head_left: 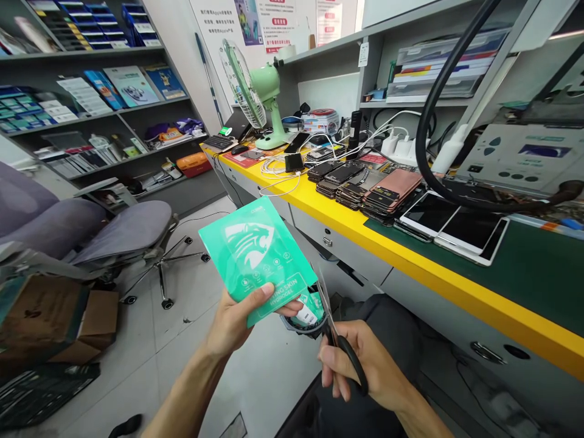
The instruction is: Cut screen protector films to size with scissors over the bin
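A flat teal packet [237, 267] with a white animal-head logo and the word "HYDROGEL" is gripped by its lower edge in my left hand [249, 310], thumb on its front. My right hand [356, 359] has its fingers through the black handles of a pair of scissors [330, 319]. The blades point up, partly apart, beside the packet's right corner; whether they touch it I cannot tell. Below both hands stands a round dark bin [303, 331] with teal and white wrappers [310, 307] in it, partly hidden behind the packet.
To the right runs a yellow-edged workbench [420, 271] with stacks of phones [351, 182], white tablets [474, 228], cables and a green fan [269, 91]. A thick black hose [426, 121] arches over it. On the left are an office chair [123, 234] and a cardboard box [55, 316].
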`<state>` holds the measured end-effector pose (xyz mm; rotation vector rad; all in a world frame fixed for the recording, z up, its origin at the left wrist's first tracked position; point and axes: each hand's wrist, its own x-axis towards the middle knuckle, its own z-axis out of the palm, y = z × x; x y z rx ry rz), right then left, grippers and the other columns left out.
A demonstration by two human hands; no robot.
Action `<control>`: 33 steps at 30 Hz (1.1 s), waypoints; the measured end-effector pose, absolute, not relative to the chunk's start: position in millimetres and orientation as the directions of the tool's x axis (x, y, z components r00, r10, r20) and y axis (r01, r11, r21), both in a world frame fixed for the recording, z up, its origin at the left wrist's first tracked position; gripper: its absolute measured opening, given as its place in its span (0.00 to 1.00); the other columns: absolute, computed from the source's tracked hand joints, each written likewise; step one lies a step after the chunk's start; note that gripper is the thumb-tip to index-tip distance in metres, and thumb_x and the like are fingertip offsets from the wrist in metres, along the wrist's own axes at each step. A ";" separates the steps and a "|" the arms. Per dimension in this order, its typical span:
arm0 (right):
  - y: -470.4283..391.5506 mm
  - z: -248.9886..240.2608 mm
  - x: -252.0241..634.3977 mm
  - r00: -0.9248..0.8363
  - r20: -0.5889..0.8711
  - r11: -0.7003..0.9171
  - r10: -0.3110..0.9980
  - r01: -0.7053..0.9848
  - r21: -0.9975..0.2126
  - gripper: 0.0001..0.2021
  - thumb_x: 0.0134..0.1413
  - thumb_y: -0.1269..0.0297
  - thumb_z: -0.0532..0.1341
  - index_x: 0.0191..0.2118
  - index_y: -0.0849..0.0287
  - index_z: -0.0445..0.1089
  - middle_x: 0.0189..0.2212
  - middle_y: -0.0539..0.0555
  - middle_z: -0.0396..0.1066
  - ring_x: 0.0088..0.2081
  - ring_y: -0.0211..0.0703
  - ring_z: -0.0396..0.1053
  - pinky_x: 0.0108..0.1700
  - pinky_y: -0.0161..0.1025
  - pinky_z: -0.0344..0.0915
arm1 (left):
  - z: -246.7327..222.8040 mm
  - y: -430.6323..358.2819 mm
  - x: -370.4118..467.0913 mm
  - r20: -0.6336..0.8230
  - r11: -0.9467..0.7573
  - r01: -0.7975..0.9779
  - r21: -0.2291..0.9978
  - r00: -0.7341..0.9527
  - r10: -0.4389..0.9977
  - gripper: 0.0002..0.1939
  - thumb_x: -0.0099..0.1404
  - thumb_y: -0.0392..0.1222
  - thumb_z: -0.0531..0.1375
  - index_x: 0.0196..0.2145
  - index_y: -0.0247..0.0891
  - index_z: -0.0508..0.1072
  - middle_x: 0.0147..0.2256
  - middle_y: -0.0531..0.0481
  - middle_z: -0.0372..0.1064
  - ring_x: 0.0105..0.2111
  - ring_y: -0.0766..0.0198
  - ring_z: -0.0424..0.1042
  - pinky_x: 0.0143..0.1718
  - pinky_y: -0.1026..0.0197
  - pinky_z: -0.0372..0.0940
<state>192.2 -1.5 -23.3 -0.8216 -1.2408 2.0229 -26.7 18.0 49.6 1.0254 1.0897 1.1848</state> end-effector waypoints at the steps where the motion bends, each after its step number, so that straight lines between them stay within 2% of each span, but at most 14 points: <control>1: -1.8 -23.0 191.4 -0.622 -0.188 -0.369 0.760 -0.176 -0.912 0.22 0.49 0.48 0.71 0.29 0.65 0.71 0.21 0.55 0.75 0.15 0.32 0.65 0.21 0.31 0.63 | 49.3 18.2 -26.7 -0.095 0.102 -0.174 0.979 0.049 0.994 0.13 0.60 0.46 0.67 0.30 0.31 0.84 0.27 0.35 0.80 0.41 0.34 0.80 0.45 0.35 0.74; 4: 0.1 -22.4 190.5 -0.601 -0.187 -0.361 0.777 -0.181 -0.915 0.22 0.49 0.47 0.70 0.30 0.64 0.70 0.22 0.55 0.74 0.15 0.33 0.65 0.20 0.31 0.63 | 48.5 19.5 -27.7 -0.083 0.090 -0.146 0.985 0.050 0.995 0.14 0.59 0.48 0.68 0.29 0.32 0.83 0.27 0.37 0.80 0.39 0.34 0.80 0.44 0.35 0.74; 7: 9.3 -23.2 193.3 -0.466 -0.195 -0.325 0.863 -0.217 -0.921 0.22 0.52 0.46 0.68 0.28 0.63 0.69 0.22 0.54 0.75 0.13 0.32 0.62 0.21 0.35 0.67 | 47.6 22.1 -30.3 -0.073 0.082 -0.100 0.992 0.097 0.993 0.14 0.60 0.49 0.67 0.28 0.33 0.83 0.27 0.37 0.80 0.35 0.37 0.81 0.42 0.37 0.75; 9: 19.8 -23.0 197.6 -0.341 -0.190 -0.279 0.921 -0.236 -0.931 0.20 0.53 0.48 0.68 0.28 0.63 0.71 0.24 0.55 0.76 0.13 0.33 0.62 0.21 0.37 0.69 | 45.9 23.4 -31.3 -0.110 0.123 -0.076 0.989 0.163 0.980 0.14 0.58 0.48 0.69 0.33 0.32 0.83 0.29 0.36 0.80 0.33 0.39 0.81 0.39 0.40 0.76; 11: 32.5 -19.9 203.0 -0.236 -0.155 -0.210 0.959 -0.231 -0.950 0.18 0.52 0.50 0.69 0.33 0.64 0.74 0.21 0.54 0.76 0.15 0.36 0.64 0.22 0.37 0.70 | 43.1 23.1 -30.5 -0.163 0.183 -0.073 0.980 0.217 0.962 0.17 0.55 0.47 0.71 0.38 0.32 0.82 0.32 0.36 0.80 0.30 0.41 0.81 0.34 0.43 0.76; 14: 52.2 -9.0 210.9 -0.175 -0.089 -0.125 0.981 -0.209 -0.970 0.20 0.52 0.51 0.70 0.41 0.65 0.75 0.15 0.51 0.72 0.17 0.40 0.68 0.25 0.38 0.69 | 38.9 20.1 -27.4 -0.184 0.208 -0.087 0.974 0.228 0.956 0.22 0.51 0.44 0.72 0.44 0.35 0.80 0.38 0.36 0.80 0.34 0.43 0.81 0.34 0.45 0.76; 17: 68.9 5.5 218.2 -0.206 -0.036 -0.076 0.978 -0.189 -0.979 0.21 0.50 0.51 0.71 0.42 0.65 0.76 0.19 0.51 0.73 0.19 0.40 0.69 0.24 0.37 0.68 | 37.2 18.4 -27.4 -0.215 0.229 -0.006 0.974 0.311 0.926 0.24 0.50 0.41 0.72 0.46 0.38 0.80 0.42 0.38 0.80 0.39 0.43 0.80 0.38 0.47 0.76; 20: 79.0 17.3 226.1 -0.274 -0.006 -0.036 0.962 -0.106 -0.994 0.17 0.45 0.54 0.73 0.35 0.62 0.76 0.21 0.49 0.72 0.21 0.39 0.70 0.24 0.36 0.68 | 37.2 22.6 -32.8 -0.328 0.296 0.143 0.944 0.466 0.821 0.15 0.50 0.39 0.72 0.38 0.39 0.83 0.36 0.41 0.81 0.37 0.44 0.80 0.39 0.47 0.75; 22: 81.0 20.8 231.8 -0.314 -0.029 -0.047 0.949 -0.049 -0.998 0.15 0.43 0.56 0.74 0.31 0.61 0.75 0.21 0.47 0.70 0.20 0.38 0.70 0.24 0.34 0.67 | 35.7 28.8 -39.1 -0.371 0.338 0.157 0.928 0.485 0.792 0.09 0.47 0.38 0.73 0.30 0.39 0.83 0.29 0.44 0.80 0.34 0.44 0.79 0.36 0.48 0.75; 25: 77.8 15.6 237.6 -0.307 -0.115 -0.134 0.945 -0.040 -0.990 0.16 0.40 0.57 0.75 0.28 0.61 0.73 0.19 0.46 0.68 0.19 0.38 0.70 0.23 0.33 0.65 | 28.4 41.4 -51.8 -0.369 0.367 0.082 0.927 0.388 0.845 0.07 0.44 0.36 0.74 0.22 0.40 0.81 0.23 0.45 0.78 0.27 0.47 0.78 0.30 0.52 0.74; 27: 72.4 4.7 236.0 -0.264 -0.187 -0.219 0.946 -0.096 -0.971 0.17 0.36 0.59 0.76 0.27 0.62 0.71 0.16 0.46 0.67 0.18 0.39 0.70 0.22 0.33 0.66 | 20.5 49.8 -59.9 -0.351 0.365 -0.005 0.931 0.266 0.898 0.06 0.48 0.39 0.74 0.23 0.36 0.81 0.25 0.42 0.78 0.26 0.51 0.77 0.30 0.54 0.73; 29: 64.8 -10.3 227.9 -0.180 -0.239 -0.275 0.954 -0.208 -0.939 0.18 0.33 0.59 0.78 0.27 0.63 0.71 0.16 0.47 0.68 0.18 0.40 0.70 0.21 0.34 0.67 | 12.1 55.5 -63.2 -0.320 0.340 -0.181 0.923 0.133 0.938 0.09 0.54 0.43 0.72 0.26 0.33 0.81 0.27 0.41 0.79 0.26 0.55 0.77 0.31 0.57 0.73; 31: 55.3 -25.9 213.3 -0.049 -0.263 -0.264 0.964 -0.328 -0.907 0.20 0.35 0.56 0.77 0.29 0.62 0.71 0.17 0.48 0.69 0.19 0.41 0.70 0.20 0.34 0.67 | 5.2 56.0 -57.4 -0.278 0.277 -0.402 0.873 0.058 0.959 0.13 0.58 0.47 0.69 0.30 0.33 0.81 0.30 0.41 0.79 0.28 0.55 0.77 0.34 0.56 0.74; 33: 44.3 -38.9 194.5 0.043 -0.268 -0.232 0.962 -0.386 -0.893 0.21 0.40 0.51 0.75 0.31 0.61 0.70 0.20 0.48 0.70 0.20 0.40 0.71 0.21 0.33 0.67 | 0.9 51.2 -41.7 -0.228 0.222 -0.556 0.801 0.059 0.972 0.14 0.60 0.49 0.67 0.32 0.34 0.81 0.36 0.40 0.80 0.36 0.52 0.78 0.40 0.52 0.74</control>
